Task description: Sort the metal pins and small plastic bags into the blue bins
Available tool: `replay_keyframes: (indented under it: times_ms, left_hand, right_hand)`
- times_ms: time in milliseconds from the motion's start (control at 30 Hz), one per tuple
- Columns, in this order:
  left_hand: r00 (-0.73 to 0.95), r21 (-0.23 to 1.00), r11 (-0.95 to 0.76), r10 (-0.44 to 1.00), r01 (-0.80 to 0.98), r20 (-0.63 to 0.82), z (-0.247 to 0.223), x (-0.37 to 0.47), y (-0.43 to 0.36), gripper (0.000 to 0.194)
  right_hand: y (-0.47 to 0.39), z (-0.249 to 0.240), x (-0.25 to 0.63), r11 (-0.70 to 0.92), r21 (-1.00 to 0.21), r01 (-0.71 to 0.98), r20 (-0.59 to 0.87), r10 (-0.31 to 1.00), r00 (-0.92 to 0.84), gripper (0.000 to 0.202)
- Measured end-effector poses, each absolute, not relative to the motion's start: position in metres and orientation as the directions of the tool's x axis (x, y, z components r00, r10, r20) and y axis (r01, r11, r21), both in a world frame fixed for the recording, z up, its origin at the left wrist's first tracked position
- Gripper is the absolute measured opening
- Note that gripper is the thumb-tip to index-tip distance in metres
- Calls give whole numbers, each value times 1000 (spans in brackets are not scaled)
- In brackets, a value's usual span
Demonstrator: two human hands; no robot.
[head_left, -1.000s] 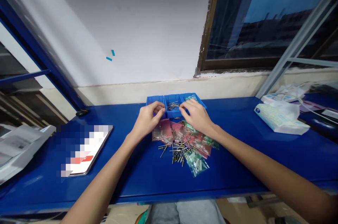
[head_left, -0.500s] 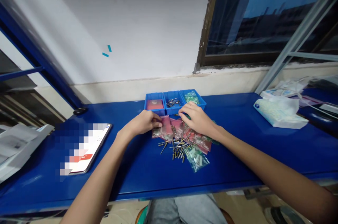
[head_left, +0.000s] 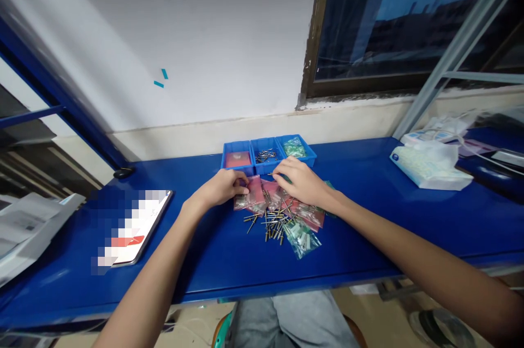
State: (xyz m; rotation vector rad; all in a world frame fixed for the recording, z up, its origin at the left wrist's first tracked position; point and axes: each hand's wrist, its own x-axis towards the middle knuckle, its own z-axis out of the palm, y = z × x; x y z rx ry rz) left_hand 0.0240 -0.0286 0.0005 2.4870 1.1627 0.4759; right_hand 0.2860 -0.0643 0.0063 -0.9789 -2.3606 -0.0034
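My left hand (head_left: 226, 188) is closed at the left side of the pile, thumb and fingers pinching the edge of a pink plastic bag (head_left: 254, 190). My right hand (head_left: 301, 180) arches over the pile's back, fingertips together on a thin rivet (head_left: 270, 174) whose end pokes out to the left. Between and in front of the hands lie loose metal rivets (head_left: 275, 225), more pink bags and a green-tinted bag (head_left: 302, 239) with white pieces inside. My right hand covers part of the pile.
Three joined blue bins stand behind the pile: the left bin (head_left: 223, 159) holds a pink bag, the middle one rivets (head_left: 266, 155), the right one green bags (head_left: 293, 147). A tablet-like device (head_left: 143, 228) lies left, a tissue pack (head_left: 429, 170) right. The wall is behind the blue table (head_left: 196, 269).
The camera view has shifted slightly, so the table items appear a little higher and further left. Both hands keep nearly the same pose over the pile.
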Motion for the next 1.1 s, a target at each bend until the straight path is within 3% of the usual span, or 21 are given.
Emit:
replay_keyframes:
  times_ms: [233,400,600,700,867,1000,1100]
  left_hand:
    - [563,526,-571,803,630,196,8,27,-35,11]
    - [464,564,-584,810,584,359,23,30,-43,11]
    - [371,757,-596,789,269,489,19,55,-53,19]
    - [355,786,-586,790,196,500,14,69,-60,20]
    - [268,673,-661,750,333,604,12,78,-65,17]
    - [364,473,-759,638,448,678,11,74,-64,17]
    - [435,465,-767,637,441,637,8,73,-65,10]
  right_hand:
    - [-64,8,287,733,-239,637,514,652,-557,27]
    - [-65,9,285,692,-497,523,516,720,-463,11]
    - [-70,8,276,638,-637,433,496,769,-404,23]
    - [-73,10,274,611,-680,404,466,786,-406,15]
    - [-74,11,276,601,-701,384,453,791,-411,6]
    - [-72,11,277,586,-708,396,453,805,-383,9]
    - [-72,11,277,595,-693,408,474,802,-364,9]
